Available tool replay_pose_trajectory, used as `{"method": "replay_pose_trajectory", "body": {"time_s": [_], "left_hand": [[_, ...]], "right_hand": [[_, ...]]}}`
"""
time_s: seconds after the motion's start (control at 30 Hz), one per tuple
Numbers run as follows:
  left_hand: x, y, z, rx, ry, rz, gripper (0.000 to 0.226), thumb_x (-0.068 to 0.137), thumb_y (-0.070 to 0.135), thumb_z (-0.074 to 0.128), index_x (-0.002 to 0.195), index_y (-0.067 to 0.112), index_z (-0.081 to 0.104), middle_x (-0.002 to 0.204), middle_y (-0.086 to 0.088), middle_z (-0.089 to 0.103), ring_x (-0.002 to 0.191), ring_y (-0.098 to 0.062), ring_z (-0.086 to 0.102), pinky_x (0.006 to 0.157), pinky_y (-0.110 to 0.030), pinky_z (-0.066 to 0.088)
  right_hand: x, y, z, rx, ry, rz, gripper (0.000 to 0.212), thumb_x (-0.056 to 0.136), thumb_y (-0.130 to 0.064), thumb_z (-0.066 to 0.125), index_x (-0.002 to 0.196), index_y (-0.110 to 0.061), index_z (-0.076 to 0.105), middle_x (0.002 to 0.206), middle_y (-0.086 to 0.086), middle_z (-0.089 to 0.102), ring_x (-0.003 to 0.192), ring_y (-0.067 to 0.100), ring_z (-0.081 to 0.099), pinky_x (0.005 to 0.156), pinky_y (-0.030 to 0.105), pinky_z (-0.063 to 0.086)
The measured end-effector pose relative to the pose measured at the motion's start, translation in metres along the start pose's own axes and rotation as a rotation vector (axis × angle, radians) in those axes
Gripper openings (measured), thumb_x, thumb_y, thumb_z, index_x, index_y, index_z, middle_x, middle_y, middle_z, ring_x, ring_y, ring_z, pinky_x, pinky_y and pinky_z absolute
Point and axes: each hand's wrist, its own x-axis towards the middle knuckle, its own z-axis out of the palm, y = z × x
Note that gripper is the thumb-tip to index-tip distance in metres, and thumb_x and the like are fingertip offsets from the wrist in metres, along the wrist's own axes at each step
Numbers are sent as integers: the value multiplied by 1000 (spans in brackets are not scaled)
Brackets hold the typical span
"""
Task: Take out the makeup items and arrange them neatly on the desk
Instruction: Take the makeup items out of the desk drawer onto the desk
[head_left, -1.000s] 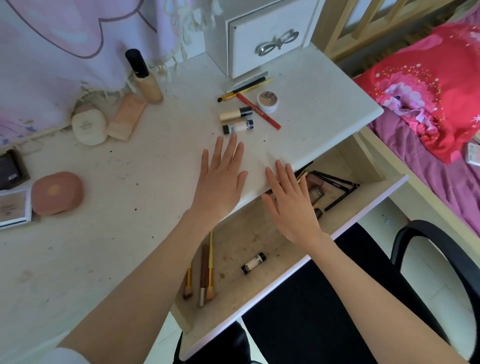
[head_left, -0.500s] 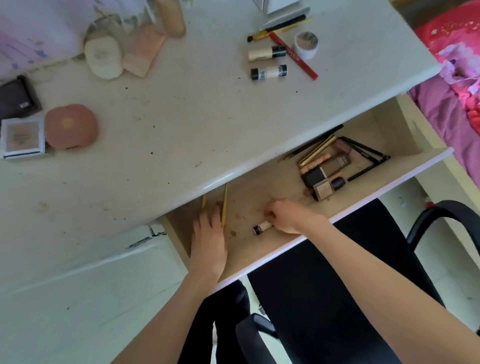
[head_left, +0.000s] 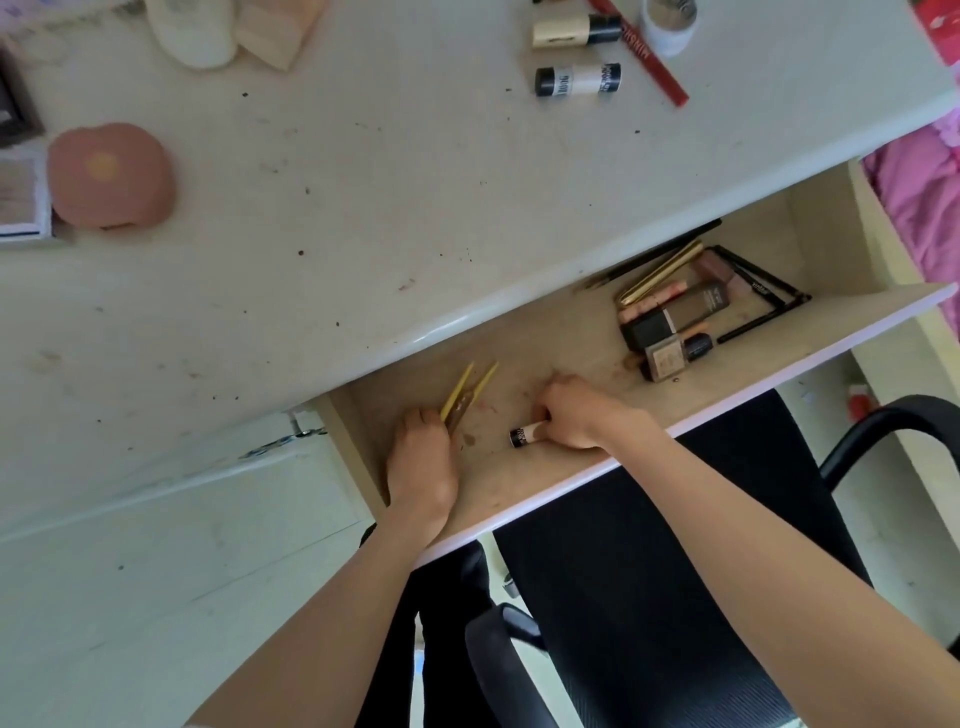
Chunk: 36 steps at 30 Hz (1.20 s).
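- Hands are both inside the open drawer (head_left: 857, 317) under the desk (head_left: 415, 208).
- Left hand (head_left: 421, 467) has its fingers curled around the yellow brushes (head_left: 470, 387).
- Right hand (head_left: 576, 415) pinches a small tube (head_left: 524, 434) lying on the drawer floor.

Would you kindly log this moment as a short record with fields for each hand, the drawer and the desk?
left hand: grips yellow-handled brushes in the drawer
right hand: holds small tube on the drawer floor
drawer: open; cluster of makeup items lies at its right end
desk: two tubes, red pencil, pink compact already laid out
stage: both hands picking up, nothing lifted clear yet
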Motion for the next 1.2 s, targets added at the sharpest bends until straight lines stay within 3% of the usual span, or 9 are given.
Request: {"method": "replay_pose_trajectory", "body": {"time_s": [0.1, 0.27, 0.37, 0.57, 0.73, 0.83, 1.03, 1.13, 1.2], "left_hand": [[-2, 1, -1, -35, -37, 9, 20, 99, 15, 35, 112, 4, 46, 114, -15, 51, 103, -27, 52, 79, -33, 44], [-16, 1, -23, -134, -190, 159, 10, 98, 17, 36, 104, 11, 39, 87, -7, 58, 69, -17, 54, 60, -27, 43], [-26, 7, -50, -288, -297, 232, 10, 98, 22, 38, 106, 17, 42, 83, 2, 55, 71, -9, 56, 65, -24, 47], [-23, 41, -129, -882, -389, 160, 7, 95, 20, 48, 100, 21, 52, 80, 2, 64, 67, -9, 64, 62, -23, 53], [18, 75, -178, -1195, -300, -48, 15, 96, 16, 46, 106, 6, 51, 85, -7, 61, 73, -21, 63, 71, -36, 58], [51, 92, -193, -1218, -231, -155, 14, 95, 11, 48, 106, 2, 51, 84, -10, 60, 71, -21, 63, 78, -40, 55], [107, 121, -206, -1050, -40, -151, 9, 85, 9, 61, 80, 1, 60, 86, -19, 67, 81, -32, 67, 81, -43, 55], [130, 134, -212, -841, 94, -102, 18, 81, 21, 66, 73, 8, 58, 73, -5, 61, 78, -25, 61, 65, -30, 49], [142, 141, -218, -733, 163, -93, 23, 80, 29, 68, 83, 7, 62, 74, -2, 60, 74, -21, 58, 56, -26, 42]], "right_hand": [[-7, -1, -3, 97, 16, 35, 26, 93, -26, 52, 114, -12, 57, 112, 8, 58, 97, 24, 55, 81, 33, 47], [-39, -3, -17, 318, 154, 7, 25, 94, -23, 51, 117, -14, 56, 108, 8, 60, 87, 20, 53, 73, 29, 41], [-66, -4, -31, 467, 228, -21, 22, 93, -25, 54, 112, -15, 59, 104, 5, 64, 90, 20, 58, 75, 30, 45], [-101, -3, -75, 892, 501, -46, 25, 88, -30, 60, 109, -17, 59, 96, -3, 64, 87, 11, 61, 77, 22, 49], [-88, -2, -127, 879, 689, -20, 20, 89, -21, 58, 108, -13, 58, 89, -5, 59, 81, 9, 57, 69, 14, 46], [-67, 0, -151, 757, 766, 41, 25, 90, -15, 55, 114, -7, 56, 94, 0, 57, 87, 14, 54, 80, 24, 45], [-27, 7, -181, 643, 948, 212, 25, 91, -15, 53, 114, -7, 57, 110, 8, 59, 93, 15, 52, 76, 21, 37], [-14, 9, -189, 634, 1021, 273, 26, 91, -16, 50, 114, -5, 56, 109, 10, 60, 98, 20, 52, 77, 26, 42], [-9, 9, -192, 639, 1045, 286, 25, 92, -16, 50, 114, -5, 55, 110, 11, 58, 101, 24, 51, 80, 30, 44]]}}
